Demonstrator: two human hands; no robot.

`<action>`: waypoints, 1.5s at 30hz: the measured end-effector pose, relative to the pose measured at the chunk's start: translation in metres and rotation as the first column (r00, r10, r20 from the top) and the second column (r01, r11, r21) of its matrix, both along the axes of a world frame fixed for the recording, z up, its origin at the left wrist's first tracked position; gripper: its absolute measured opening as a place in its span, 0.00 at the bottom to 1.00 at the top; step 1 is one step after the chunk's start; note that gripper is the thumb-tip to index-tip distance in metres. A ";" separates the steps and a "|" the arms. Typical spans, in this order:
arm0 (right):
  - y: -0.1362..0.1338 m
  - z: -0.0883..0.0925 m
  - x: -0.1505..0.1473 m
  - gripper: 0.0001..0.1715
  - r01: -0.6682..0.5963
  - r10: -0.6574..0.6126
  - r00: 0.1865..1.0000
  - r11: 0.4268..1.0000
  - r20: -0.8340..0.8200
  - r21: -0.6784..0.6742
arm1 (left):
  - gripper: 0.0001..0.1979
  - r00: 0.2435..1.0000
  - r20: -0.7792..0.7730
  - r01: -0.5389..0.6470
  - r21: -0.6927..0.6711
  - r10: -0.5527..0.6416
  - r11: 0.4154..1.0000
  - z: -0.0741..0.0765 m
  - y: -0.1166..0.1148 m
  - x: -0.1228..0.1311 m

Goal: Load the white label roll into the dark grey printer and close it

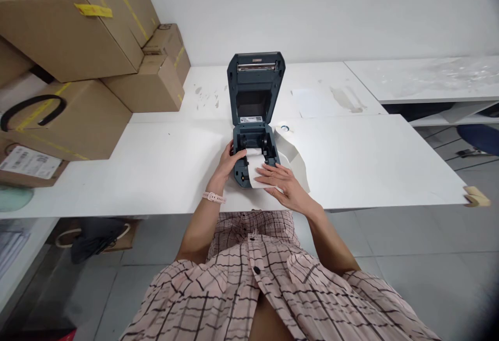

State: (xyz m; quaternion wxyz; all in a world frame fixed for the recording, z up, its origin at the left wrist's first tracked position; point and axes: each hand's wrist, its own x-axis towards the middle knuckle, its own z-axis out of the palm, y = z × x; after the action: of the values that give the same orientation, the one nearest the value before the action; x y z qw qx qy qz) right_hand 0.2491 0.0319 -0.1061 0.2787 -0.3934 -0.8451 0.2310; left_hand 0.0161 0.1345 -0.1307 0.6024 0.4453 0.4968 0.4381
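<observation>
A dark grey label printer (238,138) stands on the table with its lid (231,91) raised upright. Inside it sits a small roll of white labels (254,152), and a strip of label paper (255,172) runs from the roll over the front edge. My left hand (226,163) holds the printer's left side, its thumb reaching over the rim to the roll; its other fingers are partly hidden behind the body. My right hand (284,184) lies with outstretched fingers on the paper strip at the printer's front right.
Beside the printer on the right lies a curled piece of whitish backing paper (298,161). Cardboard boxes (78,34) are stacked at the left of the white table (366,164). A yellowish piece (476,196) is at the table's right corner. A white wall stands behind.
</observation>
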 end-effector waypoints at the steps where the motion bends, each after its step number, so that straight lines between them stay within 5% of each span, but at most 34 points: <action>1: 0.000 0.000 0.001 0.21 -0.011 0.011 1.000 1.000 -0.006 -0.002 | 0.39 1.000 0.003 0.004 -0.001 -0.004 1.000 0.001 -0.001 0.000; 7: 0.001 0.000 0.002 0.20 -0.046 0.045 0.999 0.997 -0.013 -0.054 | 0.40 0.999 -0.007 0.034 0.000 -0.034 0.999 0.006 -0.001 0.002; 10: 0.002 0.004 0.007 0.30 -0.099 0.103 0.993 0.992 0.050 -0.075 | 0.45 0.996 -0.087 -0.003 -0.003 0.003 1.000 0.011 -0.006 0.003; 13: 0.005 0.022 0.022 0.49 -0.219 0.229 0.970 0.969 0.087 -0.111 | 0.55 0.966 -0.243 -0.088 0.009 0.088 0.996 0.020 -0.029 0.005; 16: 0.025 0.057 0.038 0.45 -0.210 0.208 0.977 0.974 -0.033 -0.083 | 0.60 0.947 -0.320 -0.027 0.024 0.033 0.999 0.026 -0.060 0.009; 18: 0.057 0.081 0.044 0.37 -0.032 0.032 0.981 0.999 -0.191 0.004 | 0.63 0.943 -0.333 0.006 0.028 0.003 1.000 0.026 -0.077 0.012; 21: 0.131 0.105 0.041 0.39 0.235 -0.194 0.898 0.970 -0.396 0.057 | 0.64 0.944 -0.330 0.007 0.049 0.010 0.999 0.019 -0.087 0.014; 25: 0.234 0.113 0.024 0.42 0.205 -0.250 0.834 0.968 -0.493 -0.143 | 0.66 0.966 -0.257 -0.012 0.052 0.025 0.999 0.010 -0.086 0.013; 28: 0.263 0.113 0.011 0.45 0.166 -0.301 0.801 0.942 -0.518 -0.290 | 0.65 0.968 -0.247 -0.021 0.068 0.037 0.997 0.008 -0.085 0.012; 31: 0.233 0.108 0.002 0.48 0.214 -0.294 0.794 0.954 -0.532 -0.209 | 0.65 0.973 -0.228 -0.024 0.077 0.041 0.997 0.008 -0.085 0.012; 34: 0.167 0.095 -0.005 0.48 0.284 -0.281 0.799 0.956 -0.532 -0.078 | 0.65 0.978 -0.208 -0.011 0.060 0.023 0.998 0.009 -0.085 0.012; 39: 0.064 0.056 -0.015 0.34 0.392 -0.368 0.834 0.920 -0.411 -0.028 | 0.69 0.990 -0.143 0.025 0.098 -0.011 0.995 0.003 -0.091 0.010; 45: 0.019 -0.006 -0.013 0.34 0.355 -0.394 0.822 0.919 -0.411 -0.171 | 0.69 0.994 -0.095 -0.045 0.134 0.058 0.990 -0.004 -0.109 -0.008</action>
State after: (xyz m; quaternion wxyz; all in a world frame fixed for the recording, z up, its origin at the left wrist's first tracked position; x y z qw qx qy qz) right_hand 0.2362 0.0513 -0.1119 0.4836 -0.5014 -0.6560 0.2904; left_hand 0.0084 0.0252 -0.1344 0.5348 0.4923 0.5073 0.4629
